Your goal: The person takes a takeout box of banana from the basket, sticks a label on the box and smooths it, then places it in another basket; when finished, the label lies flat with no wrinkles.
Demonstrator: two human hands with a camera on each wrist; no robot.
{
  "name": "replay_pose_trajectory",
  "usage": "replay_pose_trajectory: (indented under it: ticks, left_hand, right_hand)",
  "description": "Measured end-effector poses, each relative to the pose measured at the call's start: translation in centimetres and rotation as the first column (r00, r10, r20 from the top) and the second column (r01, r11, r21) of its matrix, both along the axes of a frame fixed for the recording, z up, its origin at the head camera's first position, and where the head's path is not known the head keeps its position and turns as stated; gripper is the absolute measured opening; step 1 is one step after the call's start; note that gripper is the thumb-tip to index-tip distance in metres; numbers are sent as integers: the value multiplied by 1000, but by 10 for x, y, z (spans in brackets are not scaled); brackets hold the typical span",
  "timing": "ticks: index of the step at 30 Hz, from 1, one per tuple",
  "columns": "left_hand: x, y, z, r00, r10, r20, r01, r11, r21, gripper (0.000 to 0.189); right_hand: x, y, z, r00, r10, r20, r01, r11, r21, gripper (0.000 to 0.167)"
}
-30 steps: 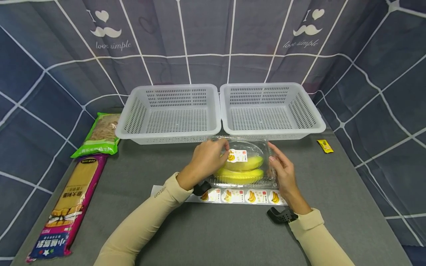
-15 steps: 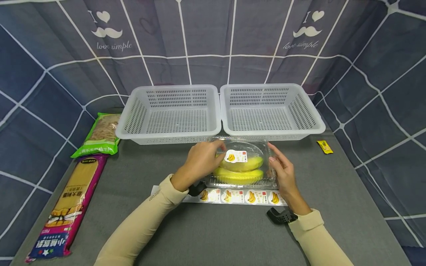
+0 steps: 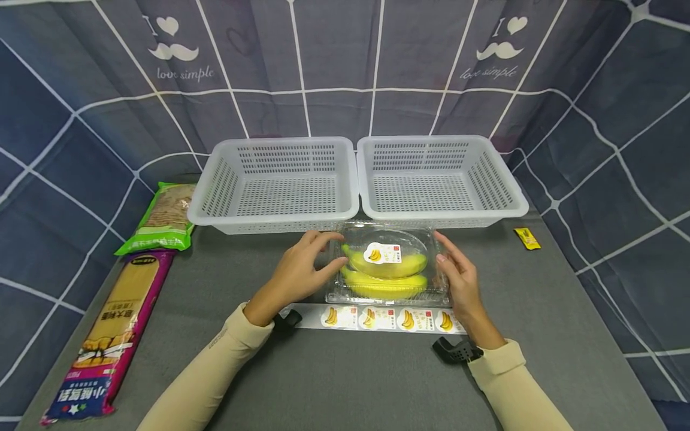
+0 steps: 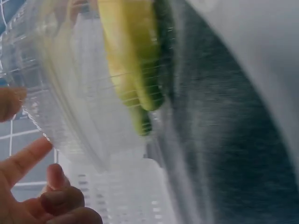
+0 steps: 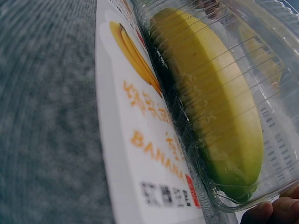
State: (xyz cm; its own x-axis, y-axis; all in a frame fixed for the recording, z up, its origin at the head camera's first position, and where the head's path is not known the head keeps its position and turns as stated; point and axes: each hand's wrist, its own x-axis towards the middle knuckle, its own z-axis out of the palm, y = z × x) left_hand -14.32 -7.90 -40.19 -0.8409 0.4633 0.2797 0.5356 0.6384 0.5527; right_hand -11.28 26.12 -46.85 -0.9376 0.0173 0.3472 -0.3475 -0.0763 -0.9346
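Note:
A clear plastic clamshell box (image 3: 386,286) with bananas (image 3: 384,286) inside lies closed on the grey table in the head view. A banana label (image 3: 382,253) sits on its lid. My left hand (image 3: 295,269) is at the box's left edge, thumb and index finger spread; in the left wrist view its fingertips (image 4: 39,148) meet the box's rim. My right hand (image 3: 462,284) rests along the right side with fingers extended, its fingertips (image 5: 261,212) touching the box edge in the right wrist view. In front lies a strip of banana labels (image 3: 377,318).
Two white perforated baskets (image 3: 272,222) (image 3: 442,216) stand side by side behind the box. On the left lie a green-edged food bag (image 3: 162,218) and a long magenta pasta pack (image 3: 110,329). A small yellow packet (image 3: 526,237) lies at right.
My left hand has moved left, off the label on the lid to the box's left edge, its fingers spreading. The label stays on the lid. My right hand has kept its place.

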Motion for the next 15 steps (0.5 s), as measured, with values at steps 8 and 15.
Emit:
replay_pose_trajectory:
  ticks: [8, 15]
  left_hand:
    - [5, -5, -15, 988, -64, 139, 55, 996, 65, 63]
    - [2, -5, -25, 946, -183, 269, 122, 966, 228, 67]
  right_hand:
    - [1, 3, -2, 1000, 10, -8, -10, 1000, -7, 46]
    - [-1, 0, -3, 1000, 13, -20, -13, 1000, -13, 45]
